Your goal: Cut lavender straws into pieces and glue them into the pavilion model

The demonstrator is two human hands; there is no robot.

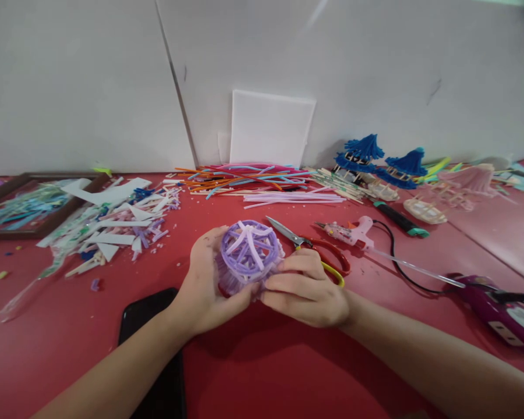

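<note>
A purple round piece [250, 249], built of thin fuzzy strips with a ring and crossing bars on top, is held above the red table. My left hand [207, 282] wraps round its left side, thumb along the near edge. Against its right lower side press the bent fingers of my right hand [305, 288]. Scissors [294, 235] with red and yellow handles lie just beyond my right hand. A pink glue gun [351, 233] with a clear glue stick rests to their right. The underside of the purple piece is hidden by my fingers.
Colored strips [253, 177] lie at the back before a white board [273, 128]. Scraps [117, 224] and a brown frame [48, 224] are left. A black phone [157, 349] lies under my left forearm. Blue-roofed models [360, 154], a cutter [399, 220] and a purple power strip [500, 317] are right.
</note>
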